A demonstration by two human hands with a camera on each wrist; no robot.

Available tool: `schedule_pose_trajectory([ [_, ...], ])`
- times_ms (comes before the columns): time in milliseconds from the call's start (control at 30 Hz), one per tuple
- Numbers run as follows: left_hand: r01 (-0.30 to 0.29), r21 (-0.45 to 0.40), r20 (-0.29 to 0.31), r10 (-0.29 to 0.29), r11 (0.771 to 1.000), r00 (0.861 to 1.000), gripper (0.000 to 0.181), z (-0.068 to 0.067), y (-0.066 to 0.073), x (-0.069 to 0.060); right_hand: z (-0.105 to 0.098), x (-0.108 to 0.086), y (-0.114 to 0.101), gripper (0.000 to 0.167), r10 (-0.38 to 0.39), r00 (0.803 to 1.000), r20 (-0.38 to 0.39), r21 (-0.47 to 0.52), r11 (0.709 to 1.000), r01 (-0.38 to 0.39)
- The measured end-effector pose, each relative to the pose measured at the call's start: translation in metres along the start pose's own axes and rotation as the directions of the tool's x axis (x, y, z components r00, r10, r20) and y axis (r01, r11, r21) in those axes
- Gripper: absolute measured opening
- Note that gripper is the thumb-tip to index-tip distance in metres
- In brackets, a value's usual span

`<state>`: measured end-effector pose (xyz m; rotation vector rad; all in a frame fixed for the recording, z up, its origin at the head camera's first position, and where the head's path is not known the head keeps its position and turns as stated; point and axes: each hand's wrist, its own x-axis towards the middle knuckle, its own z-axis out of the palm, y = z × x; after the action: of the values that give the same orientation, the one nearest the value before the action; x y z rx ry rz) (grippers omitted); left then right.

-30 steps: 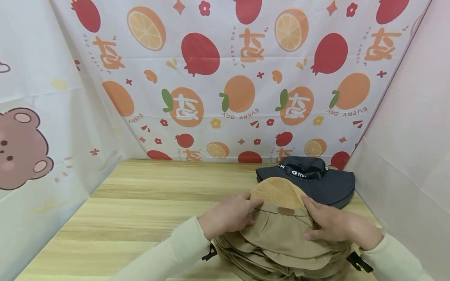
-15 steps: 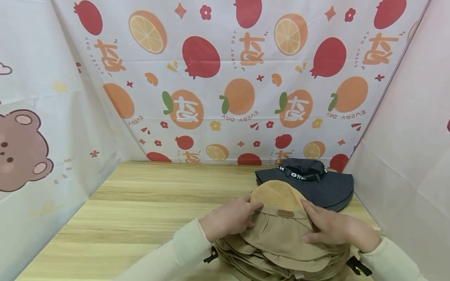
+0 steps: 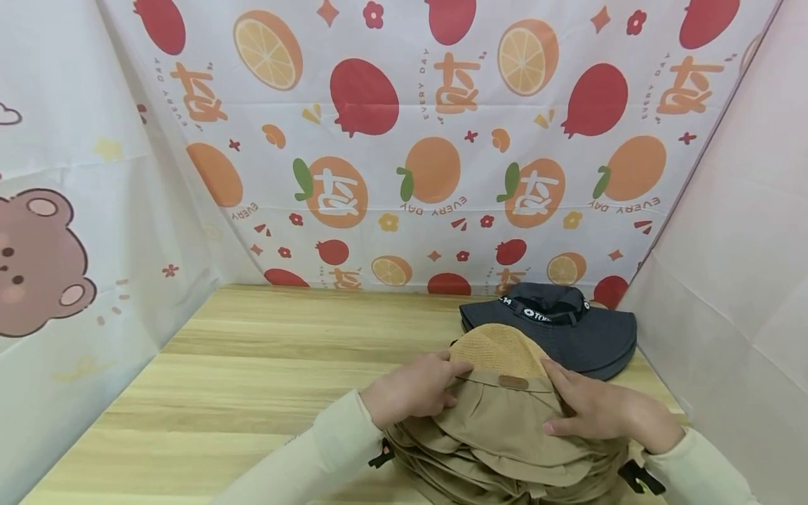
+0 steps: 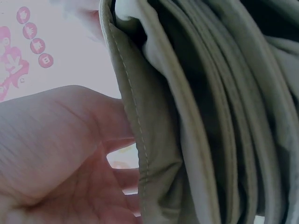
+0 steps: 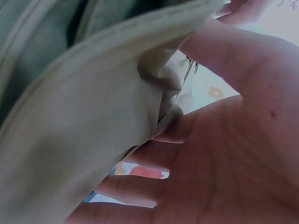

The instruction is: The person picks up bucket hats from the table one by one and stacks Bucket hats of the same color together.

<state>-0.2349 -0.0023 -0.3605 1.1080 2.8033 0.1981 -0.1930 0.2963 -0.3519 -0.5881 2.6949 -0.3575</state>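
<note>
Several khaki sun hats lie stacked at the front right of the table in the head view. The topmost khaki hat (image 3: 499,414) has a yellow mesh crown (image 3: 499,348) and a small brown patch. My left hand (image 3: 413,389) holds its left side; the left wrist view shows the thumb at the stitched brim edge (image 4: 140,140) and fingers behind it. On the other side, my right hand (image 3: 596,403) holds the hat with fingers along the crown and thumb over the brim (image 5: 93,102). Some fingertips are hidden by the fabric.
Behind the khaki stack, dark grey brimmed hats (image 3: 587,344) sit stacked at the table's back right. Black buckles (image 3: 640,477) hang beside the khaki hats. Printed cloth (image 3: 391,182) closes off the back of the wooden table (image 3: 252,365), with pale cloth at both sides.
The head view shifts slightly. Both hands keep nearly the same place on the top khaki hat, and the stacks look unmoved.
</note>
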Motion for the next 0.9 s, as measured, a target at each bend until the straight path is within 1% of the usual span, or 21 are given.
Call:
schedule_pose_trajectory([
  [133,-0.002,0.003,-0.001,0.002,1.0,1.0,0.06,0.0,0.0,0.0,-0.001,0.001,0.001,0.105,-0.012,1.0,-0.007,-0.01,1.0,0.012],
  [233,-0.001,-0.007,0.002,0.001,1.0,1.0,0.06,-0.002,0.0,-0.001,-0.002,0.002,0.001,0.106,-0.006,1.0,-0.003,-0.012,1.0,0.006],
  [367,0.009,-0.055,0.009,-0.008,0.998,1.0,0.061,-0.004,-0.001,-0.003,-0.007,0.003,-0.001,0.106,-0.005,1.0,0.004,-0.024,1.0,0.005],
  [467,0.008,-0.091,0.005,-0.008,0.996,1.0,0.061,-0.006,-0.003,-0.005,-0.014,0.005,-0.005,0.105,0.005,1.0,0.008,-0.039,0.999,-0.005],
  [533,-0.002,-0.094,-0.008,0.002,0.996,1.0,0.061,-0.008,-0.005,-0.007,-0.02,0.006,-0.01,0.103,0.012,1.0,0.005,-0.054,0.998,-0.011],
  [633,-0.029,-0.07,-0.042,0.026,0.997,0.999,0.06,-0.012,-0.008,-0.009,-0.032,0.008,-0.02,0.099,0.02,1.0,-0.011,-0.082,0.996,-0.021],
  [733,-0.063,-0.06,-0.079,0.058,0.996,0.995,0.056,-0.017,-0.01,-0.011,-0.045,0.005,-0.03,0.093,-0.006,0.999,-0.031,-0.111,0.994,0.003],
  [800,-0.087,-0.07,-0.101,0.08,0.994,0.992,0.052,-0.02,-0.011,-0.012,-0.056,0.001,-0.037,0.089,-0.02,0.999,-0.044,-0.122,0.992,0.015],
  [867,-0.109,-0.073,-0.112,0.1,0.991,0.989,0.05,-0.023,-0.011,-0.013,-0.069,-0.003,-0.044,0.086,-0.042,0.998,-0.056,-0.135,0.99,0.034],
  [900,-0.117,-0.061,-0.117,0.109,0.991,0.987,0.05,-0.023,-0.011,-0.014,-0.075,-0.005,-0.047,0.085,-0.049,0.997,-0.066,-0.139,0.99,0.04],
])
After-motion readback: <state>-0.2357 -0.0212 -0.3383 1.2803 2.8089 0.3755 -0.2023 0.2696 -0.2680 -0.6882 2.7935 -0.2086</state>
